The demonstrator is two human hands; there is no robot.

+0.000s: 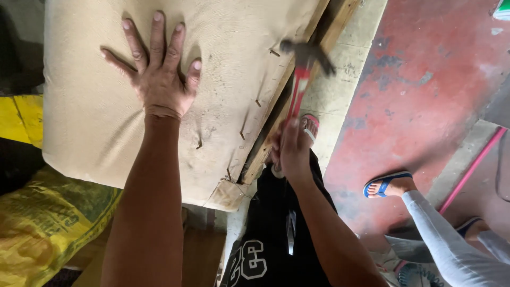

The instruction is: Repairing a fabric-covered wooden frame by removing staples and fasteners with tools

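Observation:
My left hand (pixel 159 72) lies flat with fingers spread on a beige fabric-covered cushion panel (pixel 95 117). My right hand (pixel 289 149) grips the red handle of a claw hammer (pixel 304 64), whose dark head is blurred above the panel's wooden frame edge (pixel 276 122). Several small nails or staples (pixel 258 102) stick out of the fabric along that edge. The fabric corner (pixel 226 194) near me is folded over the wood.
A yellow woven sack (pixel 48 223) lies at the lower left. Another person's legs in grey trousers and blue sandals (pixel 388 186) stand at the right on the red-painted concrete floor (pixel 425 79). A pink rod (pixel 470 170) lies on the floor.

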